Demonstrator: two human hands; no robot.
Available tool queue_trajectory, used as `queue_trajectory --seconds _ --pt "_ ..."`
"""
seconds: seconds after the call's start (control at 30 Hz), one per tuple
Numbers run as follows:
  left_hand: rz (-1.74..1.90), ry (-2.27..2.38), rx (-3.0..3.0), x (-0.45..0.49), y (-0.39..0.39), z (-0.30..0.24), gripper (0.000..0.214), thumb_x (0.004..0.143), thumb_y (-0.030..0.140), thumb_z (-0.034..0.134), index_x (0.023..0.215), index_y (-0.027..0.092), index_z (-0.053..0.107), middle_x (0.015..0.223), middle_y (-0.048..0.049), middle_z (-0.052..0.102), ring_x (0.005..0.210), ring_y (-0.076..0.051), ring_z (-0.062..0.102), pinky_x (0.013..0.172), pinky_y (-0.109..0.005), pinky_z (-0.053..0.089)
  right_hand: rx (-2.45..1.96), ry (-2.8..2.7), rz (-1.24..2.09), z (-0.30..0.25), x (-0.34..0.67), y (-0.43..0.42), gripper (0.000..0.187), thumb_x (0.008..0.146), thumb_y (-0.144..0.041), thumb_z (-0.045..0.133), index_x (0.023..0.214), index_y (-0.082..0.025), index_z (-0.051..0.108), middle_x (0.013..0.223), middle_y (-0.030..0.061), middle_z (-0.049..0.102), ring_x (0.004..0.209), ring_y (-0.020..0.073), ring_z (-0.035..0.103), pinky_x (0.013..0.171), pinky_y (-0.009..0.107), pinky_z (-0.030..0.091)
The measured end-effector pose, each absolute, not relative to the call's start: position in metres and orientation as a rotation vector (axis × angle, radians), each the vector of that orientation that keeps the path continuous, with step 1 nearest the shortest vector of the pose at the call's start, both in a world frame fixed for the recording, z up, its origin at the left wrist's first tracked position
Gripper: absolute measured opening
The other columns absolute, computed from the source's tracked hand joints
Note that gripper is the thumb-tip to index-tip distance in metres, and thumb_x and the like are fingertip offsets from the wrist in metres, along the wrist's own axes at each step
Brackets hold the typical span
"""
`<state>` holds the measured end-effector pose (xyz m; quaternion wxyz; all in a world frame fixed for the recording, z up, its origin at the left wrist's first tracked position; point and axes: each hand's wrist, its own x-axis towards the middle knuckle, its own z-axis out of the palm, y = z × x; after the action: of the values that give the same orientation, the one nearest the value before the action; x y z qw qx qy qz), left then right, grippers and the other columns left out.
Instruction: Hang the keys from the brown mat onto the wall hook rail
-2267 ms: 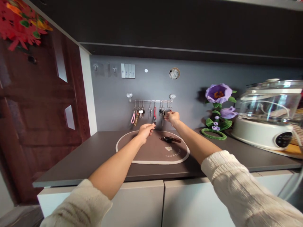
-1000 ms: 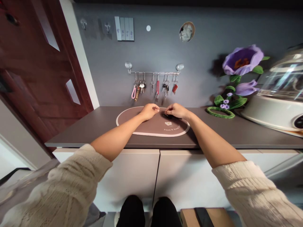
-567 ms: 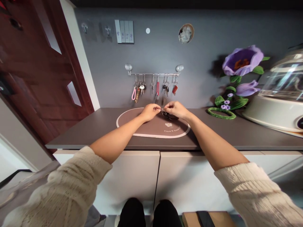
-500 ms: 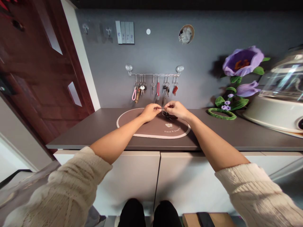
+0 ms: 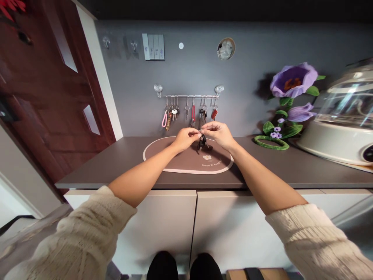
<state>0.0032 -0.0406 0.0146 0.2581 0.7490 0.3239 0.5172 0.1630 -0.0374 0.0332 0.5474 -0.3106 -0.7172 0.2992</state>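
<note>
My left hand and my right hand meet above the brown oval mat. Both pinch the ring of a dark bunch of keys, which hangs between them just above the mat. Behind my hands a metal hook rail on the grey wall carries several key bunches, among them a pink loop, a red strap and a red fob.
A dark countertop tops white cabinet doors. A purple fabric flower and a white cooker with a glass lid stand at the right. A dark red door is at the left. Wall switches sit above the rail.
Both hands dropped from the rail to the mat, took the dark keys lying there, and lifted them off the mat. The head camera tilted down, then slightly up.
</note>
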Motion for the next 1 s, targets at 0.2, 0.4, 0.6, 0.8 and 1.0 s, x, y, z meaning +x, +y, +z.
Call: queue_trajectory --seconds 0.2,0.4,0.6,0.8,1.0 --pt "1.439 0.834 1.933 0.001 -0.038 0.015 0.024 0.068 0.034 0.06 0.075 0.011 0.064 0.077 -0.0058 0.066 0.073 -0.013 0.056 0.074 -0.027 0.041 -0.727 -1.712 0.768 0.033 0.162 -0.036 0.028 0.057 -0.031 0.071 0.078 -0.015 0.062 0.073 0.0026 0.065 0.068 0.0118 0.058 0.071 0.03 0.046" --pt "1.496 0.797 1.721 0.0 -0.03 0.013 0.025 0.065 0.033 0.062 0.078 0.012 0.064 0.074 -0.0048 0.066 0.071 -0.013 0.056 0.068 -0.025 0.041 -0.693 -1.678 0.849 0.03 0.159 -0.036 0.027 0.061 -0.034 0.068 0.081 -0.015 0.062 0.078 0.0035 0.065 0.071 0.0118 0.059 0.074 0.03 0.046" --pt "1.538 0.784 1.619 0.0 -0.024 0.012 0.029 0.064 0.036 0.064 0.08 0.013 0.065 0.072 -0.0034 0.064 0.063 -0.01 0.052 0.058 -0.022 0.038 -0.7 -1.669 0.89 0.027 0.158 -0.033 0.026 0.063 -0.037 0.066 0.079 -0.017 0.063 0.078 0.0018 0.065 0.072 0.0105 0.057 0.074 0.028 0.045" --pt "1.533 0.652 1.542 0.002 -0.02 0.009 0.03 0.061 0.037 0.066 0.079 0.013 0.065 0.068 -0.0016 0.061 0.055 -0.006 0.045 0.055 -0.021 0.036 -0.64 -1.635 0.926 0.026 0.16 -0.031 0.023 0.063 -0.036 0.067 0.076 -0.017 0.063 0.076 0.0002 0.064 0.07 0.0096 0.056 0.075 0.028 0.044" --pt "1.494 0.648 1.546 0.004 -0.023 0.01 0.036 0.061 0.039 0.066 0.085 0.013 0.066 0.074 -0.0032 0.063 0.054 -0.005 0.043 0.054 -0.021 0.036 -0.629 -1.632 0.951 0.026 0.16 -0.033 0.026 0.065 -0.04 0.064 0.078 -0.018 0.06 0.078 0.0006 0.062 0.073 0.0103 0.055 0.076 0.028 0.043"
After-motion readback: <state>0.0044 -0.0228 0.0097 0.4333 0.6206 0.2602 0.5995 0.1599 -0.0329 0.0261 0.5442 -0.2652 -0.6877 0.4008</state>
